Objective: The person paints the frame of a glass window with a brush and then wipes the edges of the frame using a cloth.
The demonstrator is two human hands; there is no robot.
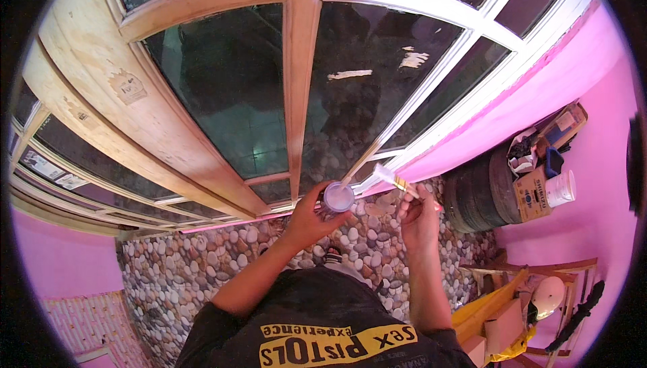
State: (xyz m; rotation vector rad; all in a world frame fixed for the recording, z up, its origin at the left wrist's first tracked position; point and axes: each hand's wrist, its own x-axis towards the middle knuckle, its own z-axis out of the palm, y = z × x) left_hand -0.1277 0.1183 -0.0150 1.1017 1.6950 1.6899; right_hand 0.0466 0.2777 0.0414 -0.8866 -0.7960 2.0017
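My left hand is wrapped round a small clear cup of whitish paint, held upright in front of the window. In my right hand is a paintbrush, gripped by its handle, with white-coated bristles pointing up and left. The brush is apart from the cup, a short way to its right. Beyond both hands stands a window frame, white on the right and bare tan on the left. White smears show on the dark glass.
To the right, stacked tyres stand against the pink wall, beside a cardboard box and a white bucket. A wooden rack with a pale helmet is at lower right. The floor has a pebble pattern.
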